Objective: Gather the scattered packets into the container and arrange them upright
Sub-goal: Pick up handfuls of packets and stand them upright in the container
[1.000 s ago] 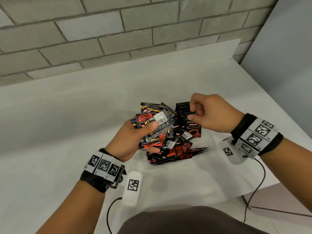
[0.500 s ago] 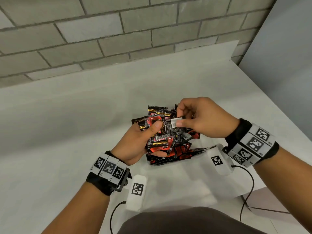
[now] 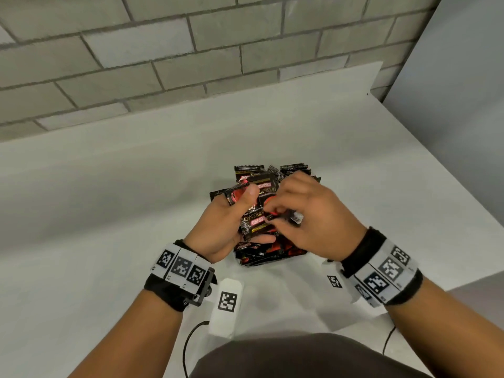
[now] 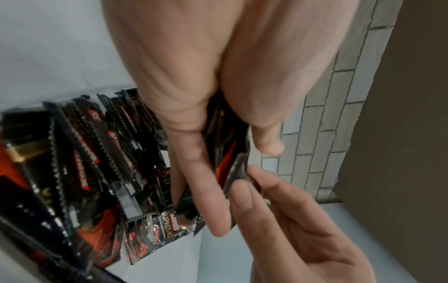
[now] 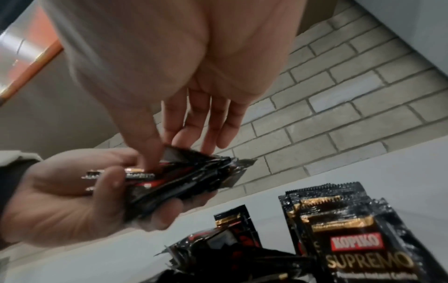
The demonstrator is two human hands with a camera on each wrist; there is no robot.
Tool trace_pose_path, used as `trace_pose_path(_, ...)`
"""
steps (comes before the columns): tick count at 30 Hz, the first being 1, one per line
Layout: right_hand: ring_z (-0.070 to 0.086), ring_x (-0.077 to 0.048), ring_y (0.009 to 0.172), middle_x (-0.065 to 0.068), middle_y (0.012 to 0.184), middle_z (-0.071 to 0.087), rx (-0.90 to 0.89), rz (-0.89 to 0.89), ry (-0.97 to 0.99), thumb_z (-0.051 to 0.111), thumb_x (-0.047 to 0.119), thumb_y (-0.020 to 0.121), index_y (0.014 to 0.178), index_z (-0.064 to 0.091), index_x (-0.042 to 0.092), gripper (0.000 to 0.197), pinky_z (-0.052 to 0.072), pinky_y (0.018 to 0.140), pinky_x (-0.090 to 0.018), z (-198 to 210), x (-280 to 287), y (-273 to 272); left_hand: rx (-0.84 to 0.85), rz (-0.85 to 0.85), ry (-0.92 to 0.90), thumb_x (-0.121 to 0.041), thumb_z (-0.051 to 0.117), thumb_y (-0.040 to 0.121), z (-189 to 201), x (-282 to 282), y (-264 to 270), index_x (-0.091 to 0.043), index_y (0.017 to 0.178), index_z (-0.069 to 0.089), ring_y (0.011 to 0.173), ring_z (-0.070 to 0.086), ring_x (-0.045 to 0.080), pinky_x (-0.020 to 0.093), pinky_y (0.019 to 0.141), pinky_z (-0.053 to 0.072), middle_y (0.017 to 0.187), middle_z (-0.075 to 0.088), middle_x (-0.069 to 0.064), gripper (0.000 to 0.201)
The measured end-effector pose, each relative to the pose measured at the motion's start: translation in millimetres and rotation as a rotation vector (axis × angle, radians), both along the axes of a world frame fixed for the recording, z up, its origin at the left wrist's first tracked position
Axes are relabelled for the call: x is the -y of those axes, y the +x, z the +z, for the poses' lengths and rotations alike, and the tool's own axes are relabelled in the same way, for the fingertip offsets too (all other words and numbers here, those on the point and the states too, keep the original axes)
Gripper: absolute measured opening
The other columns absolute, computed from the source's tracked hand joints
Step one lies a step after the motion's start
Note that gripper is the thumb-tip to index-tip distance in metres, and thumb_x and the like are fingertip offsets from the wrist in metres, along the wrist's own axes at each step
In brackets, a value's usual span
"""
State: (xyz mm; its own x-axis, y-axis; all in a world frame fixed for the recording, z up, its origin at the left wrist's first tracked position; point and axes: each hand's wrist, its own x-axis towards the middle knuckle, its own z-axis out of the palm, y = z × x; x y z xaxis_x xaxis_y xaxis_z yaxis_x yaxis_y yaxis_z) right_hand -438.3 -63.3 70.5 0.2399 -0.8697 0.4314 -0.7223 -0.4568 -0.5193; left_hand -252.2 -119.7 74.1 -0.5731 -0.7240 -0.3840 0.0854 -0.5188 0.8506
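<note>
A stack of Kopiko Supremo coffee sachets (image 3: 255, 214) is clamped between thumb and curled fingers of the left hand (image 3: 218, 227). Its near edge is pinched by right hand (image 3: 313, 216) fingertips. Loose sachets (image 5: 339, 239) lie heaped beneath both hands on the white table (image 3: 109, 214).

The black packet (image 5: 358, 249) reads "KOPIKO" on a red label, then "SUPREMO" in gold.

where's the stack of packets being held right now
Head view, centre: the stack of packets sits in the left hand, just above the loose pile, with the right hand pinching its edge.
</note>
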Motion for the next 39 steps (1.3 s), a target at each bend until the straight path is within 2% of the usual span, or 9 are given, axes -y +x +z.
trace_pose_path(2,0.055,-0.018,0.09,0.002,0.09,0.062,0.06,0.043,0.054,0.079,0.022,0.084,0.097,0.077,0.013,0.016,0.049,0.079,-0.035,1,-4,3,-0.009,0.004,-0.03,-0.032,0.059,0.094,-2,0,0,-0.007,0.131,0.062,0.096,0.075,0.026,0.036,0.065,0.062,0.109,0.074,0.014,0.045)
trace_pose_path(6,0.061,-0.012,0.094,0.002,0.107,0.063,0.225,-0.022,0.108,0.073,0.008,0.086,0.115,0.071,0.015,0.03,0.051,0.08,-0.025,12,-4,-1,0.033,-0.061,-0.033,-0.023,0.059,0.099,-2,2,5,-0.012,0.134,0.06,0.104,0.074,0.035,0.044,0.064,0.064,0.118,0.074,0.014,0.037)
trace_pose_path(10,0.053,-0.008,0.099,0.008,0.117,0.054,0.075,-0.12,0.24,0.076,0.031,0.082,0.133,0.06,0.025,0.054,0.043,0.085,-0.016,14,6,-11,0.049,-0.119,-0.038,-0.025,0.061,0.096,1,2,6,-0.012,0.133,0.06,0.105,0.074,0.039,0.05,0.066,0.065,0.12,0.073,0.016,0.04)
trace_pose_path(13,0.051,-0.009,0.102,0.01,0.107,0.051,0.014,-0.143,0.282,0.08,0.035,0.079,0.126,0.063,0.028,0.05,0.047,0.088,-0.029,13,11,-11,0.04,-0.109,-0.04,-0.026,0.061,0.094,1,1,5,-0.011,0.134,0.058,0.105,0.074,0.039,0.049,0.066,0.065,0.121,0.073,0.016,0.043)
trace_pose_path(18,0.051,-0.001,0.095,0.011,0.11,0.047,0.046,-0.18,0.447,0.086,0.031,0.073,0.115,0.063,0.028,0.048,0.035,0.071,-0.008,13,19,-16,0.054,-0.113,-0.032,-0.03,0.058,0.093,-1,-1,5,-0.011,0.134,0.058,0.102,0.075,0.036,0.045,0.063,0.065,0.121,0.074,0.015,0.046)
trace_pose_path(24,0.058,-0.008,0.065,0.007,0.081,0.064,0.095,-0.289,0.515,0.088,0.018,0.069,0.084,0.054,0.026,0.038,0.045,0.062,-0.025,17,22,-42,0.072,-0.077,-0.024,-0.028,0.058,0.095,-3,0,5,-0.012,0.132,0.06,0.096,0.077,0.032,0.041,0.059,0.063,0.115,0.076,0.014,0.04)
trace_pose_path(29,0.061,-0.014,0.051,-0.002,0.07,0.071,0.328,-0.409,0.481,0.089,0.021,0.072,0.087,0.073,0.02,0.022,0.054,0.052,-0.026,30,18,-76,0.075,0.018,-0.037,-0.026,0.059,0.098,-6,6,9,-0.011,0.131,0.061,0.097,0.075,0.038,0.044,0.06,0.064,0.117,0.074,0.018,0.036)
trace_pose_path(36,0.059,0.0,0.067,0.011,0.081,0.068,-0.115,-0.324,0.457,0.075,0.019,0.088,0.092,0.078,0.022,0.006,0.043,0.066,-0.016,21,24,-97,0.096,0.042,-0.03,-0.025,0.056,0.101,-7,8,12,-0.015,0.127,0.065,0.097,0.076,0.034,0.045,0.062,0.065,0.114,0.076,0.013,0.029)
trace_pose_path(39,0.058,-0.016,0.075,0.002,0.084,0.063,-0.279,-0.251,0.399,0.073,0.015,0.087,0.093,0.079,0.016,0.008,0.046,0.072,-0.029,4,30,-91,0.11,0.041,-0.035,-0.025,0.056,0.102,-8,7,13,-0.015,0.126,0.065,0.098,0.076,0.035,0.046,0.064,0.065,0.115,0.076,0.013,0.027)
